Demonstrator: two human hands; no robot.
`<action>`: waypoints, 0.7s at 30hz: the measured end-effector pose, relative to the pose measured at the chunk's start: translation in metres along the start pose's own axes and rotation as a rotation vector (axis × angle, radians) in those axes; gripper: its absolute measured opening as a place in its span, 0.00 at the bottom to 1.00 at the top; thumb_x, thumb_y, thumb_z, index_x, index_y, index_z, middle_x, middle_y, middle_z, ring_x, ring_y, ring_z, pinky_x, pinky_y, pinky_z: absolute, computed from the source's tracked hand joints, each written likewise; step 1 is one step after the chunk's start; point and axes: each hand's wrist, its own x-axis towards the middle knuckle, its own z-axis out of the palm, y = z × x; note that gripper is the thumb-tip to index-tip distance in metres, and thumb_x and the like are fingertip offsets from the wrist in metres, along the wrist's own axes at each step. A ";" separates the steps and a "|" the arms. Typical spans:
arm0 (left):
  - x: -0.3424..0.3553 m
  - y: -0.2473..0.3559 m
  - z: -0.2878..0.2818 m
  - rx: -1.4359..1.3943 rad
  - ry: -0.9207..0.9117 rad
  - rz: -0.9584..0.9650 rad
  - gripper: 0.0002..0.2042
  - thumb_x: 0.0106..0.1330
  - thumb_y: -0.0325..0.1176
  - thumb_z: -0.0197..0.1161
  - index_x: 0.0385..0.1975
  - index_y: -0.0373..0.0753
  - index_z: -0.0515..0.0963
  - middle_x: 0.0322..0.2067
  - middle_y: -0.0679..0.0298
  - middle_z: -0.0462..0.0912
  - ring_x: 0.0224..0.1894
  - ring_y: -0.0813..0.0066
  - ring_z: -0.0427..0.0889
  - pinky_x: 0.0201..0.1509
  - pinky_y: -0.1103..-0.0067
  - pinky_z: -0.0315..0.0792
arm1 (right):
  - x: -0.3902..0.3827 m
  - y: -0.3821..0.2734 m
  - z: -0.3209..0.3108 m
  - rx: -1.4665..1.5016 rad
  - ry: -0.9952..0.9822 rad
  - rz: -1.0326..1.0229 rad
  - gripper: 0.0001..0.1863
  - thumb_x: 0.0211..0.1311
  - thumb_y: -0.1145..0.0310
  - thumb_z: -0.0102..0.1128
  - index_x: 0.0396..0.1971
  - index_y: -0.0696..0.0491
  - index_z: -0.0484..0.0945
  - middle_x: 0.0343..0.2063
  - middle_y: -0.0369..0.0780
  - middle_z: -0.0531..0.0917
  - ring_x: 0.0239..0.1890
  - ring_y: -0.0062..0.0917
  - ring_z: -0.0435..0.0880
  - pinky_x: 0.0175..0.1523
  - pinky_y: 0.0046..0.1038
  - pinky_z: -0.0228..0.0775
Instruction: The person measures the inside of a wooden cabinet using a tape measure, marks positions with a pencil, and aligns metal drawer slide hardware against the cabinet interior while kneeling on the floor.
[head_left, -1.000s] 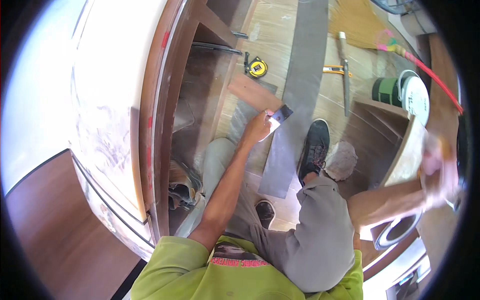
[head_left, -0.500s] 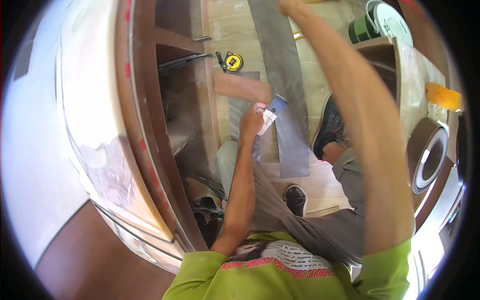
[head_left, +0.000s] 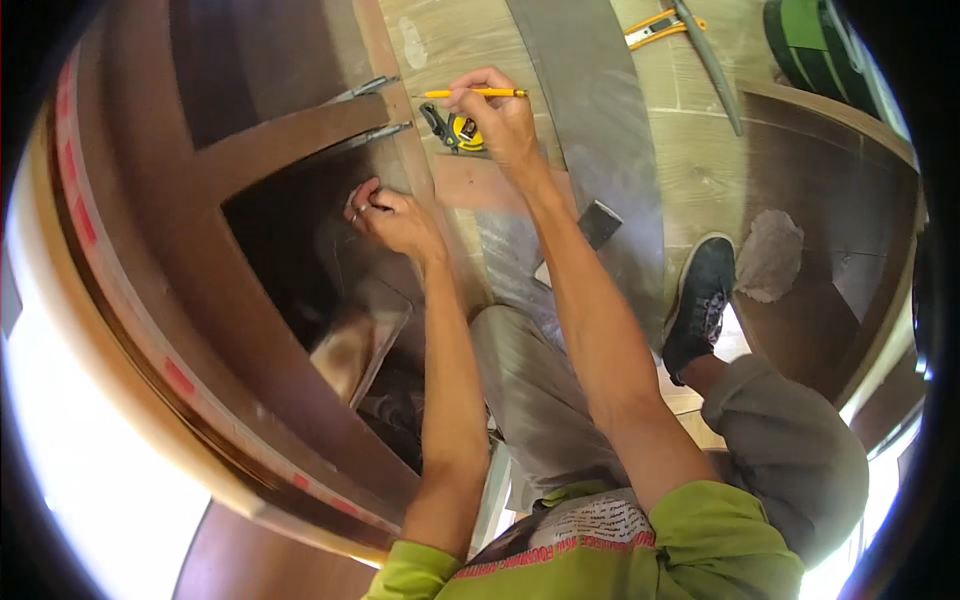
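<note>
While the person sits on the floor before the open brown cabinet [head_left: 270, 300], the work looks to be at a marking stage, with no pencil line that I can make out yet. The left hand [head_left: 392, 218] is curled against the cabinet's front edge, just below the two metal hinges [head_left: 372, 110]; whether it grips anything I cannot tell. To its right, the right hand [head_left: 500, 120] pinches a yellow pencil [head_left: 472, 93], slim and lying level, tip pointing left toward the cabinet edge. A yellow tape measure [head_left: 458, 130] lies on the floor under that hand. Further right a grey plank [head_left: 600, 150] runs along the pale floor [head_left: 700, 180].
</note>
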 end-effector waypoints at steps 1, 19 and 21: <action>-0.003 0.000 0.000 0.037 0.000 -0.015 0.08 0.62 0.24 0.50 0.32 0.33 0.78 0.34 0.52 0.79 0.43 0.55 0.77 0.51 0.63 0.70 | 0.005 0.003 0.002 0.003 -0.006 0.001 0.06 0.61 0.70 0.62 0.35 0.56 0.78 0.27 0.35 0.84 0.31 0.15 0.80 0.37 0.19 0.72; -0.003 0.006 -0.002 -0.092 -0.179 -0.038 0.07 0.65 0.21 0.45 0.36 0.31 0.71 0.41 0.56 0.70 0.46 0.62 0.68 0.56 0.66 0.62 | 0.049 0.004 -0.024 -0.143 -0.314 0.031 0.09 0.61 0.68 0.59 0.39 0.54 0.83 0.34 0.37 0.88 0.35 0.20 0.83 0.44 0.25 0.74; -0.004 0.004 -0.003 -0.106 -0.174 -0.051 0.07 0.65 0.21 0.45 0.36 0.31 0.71 0.40 0.56 0.70 0.46 0.61 0.68 0.57 0.66 0.62 | 0.048 0.008 -0.021 -0.154 -0.315 -0.004 0.09 0.61 0.68 0.60 0.38 0.54 0.82 0.32 0.36 0.87 0.34 0.20 0.83 0.42 0.25 0.74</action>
